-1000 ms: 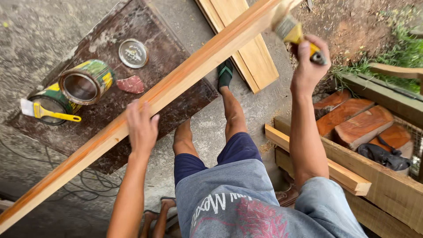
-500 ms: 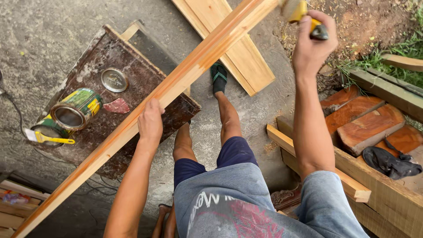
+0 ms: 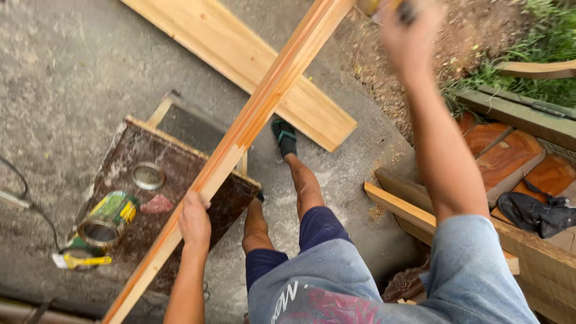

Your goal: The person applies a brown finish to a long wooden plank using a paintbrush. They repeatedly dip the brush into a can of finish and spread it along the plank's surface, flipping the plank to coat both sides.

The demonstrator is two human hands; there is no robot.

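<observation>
Concrete floor [image 3: 72, 72], dark board surface [image 3: 180, 180] below | left hand [image 3: 195, 222] clamped on long wooden strip [image 3: 252, 120] slanting overhead | right hand [image 3: 408, 36] raised, blurred, gripping brush [image 3: 375, 5] | open floor leftward, timber stacked right

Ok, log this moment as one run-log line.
left hand: grips long wooden strip | right hand: raised, holds brush, blurred | open tin lying on stained board

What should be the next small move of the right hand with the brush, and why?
Probably draw the brush down along the long wooden strip toward the left hand. The right hand holds it beside the strip's far end, at the frame's top edge, while the left hand steadies the strip from below.
</observation>
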